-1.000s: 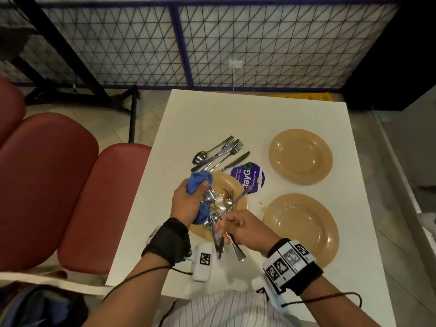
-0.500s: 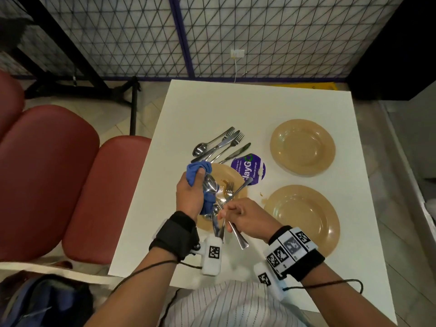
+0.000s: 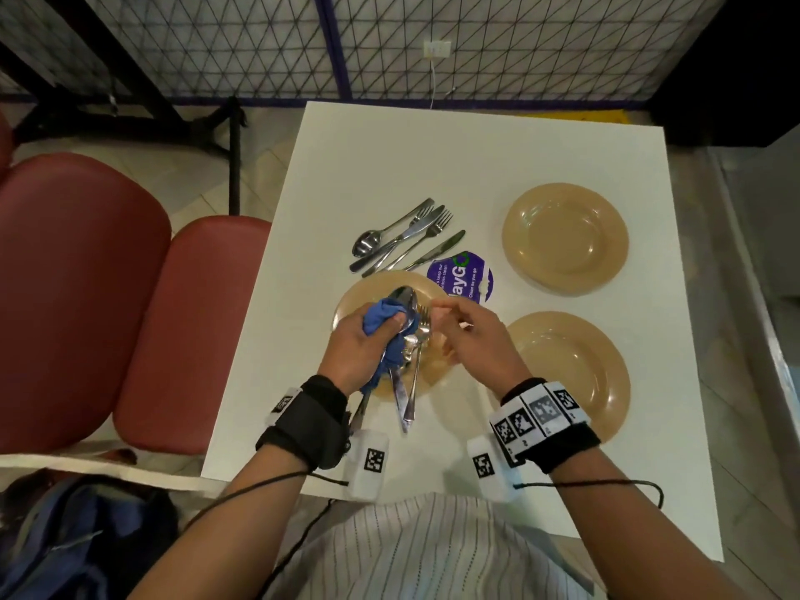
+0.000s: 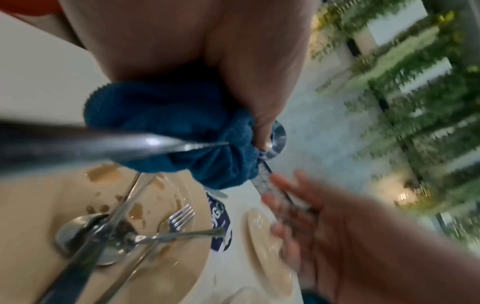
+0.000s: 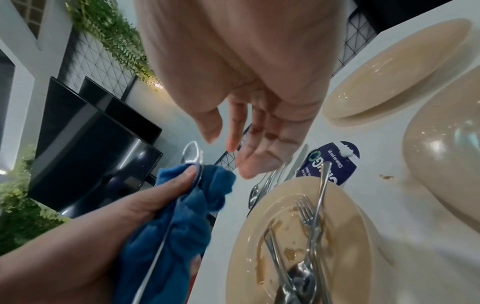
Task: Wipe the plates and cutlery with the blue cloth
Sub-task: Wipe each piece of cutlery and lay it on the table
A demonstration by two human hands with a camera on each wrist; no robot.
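My left hand (image 3: 361,346) grips the bunched blue cloth (image 3: 383,316) together with a spoon (image 3: 404,296), thumb pressing just below its bowl (image 5: 192,153); the handle runs back past my wrist. All this hangs over a sauce-stained tan plate (image 3: 368,284) that holds a fork (image 5: 305,207), another spoon and several more pieces. My right hand (image 3: 469,333) hovers beside the spoon's bowl, fingers (image 5: 249,162) straight and holding nothing. Two more tan plates (image 3: 565,238) (image 3: 571,374) sit to the right. A pile of cutlery (image 3: 402,242) lies on the white table behind the stained plate.
A round purple sticker (image 3: 461,277) lies between the plates. Red padded seats (image 3: 86,296) stand close along the table's left edge. A wire-mesh fence (image 3: 476,45) runs behind the table. A dark bag (image 3: 65,547) sits on the floor at lower left.
My right hand has let go of the cutlery handles it held low over the plate and has risen, open, beside the spoon's bowl. My left hand keeps its grip on cloth and spoon.
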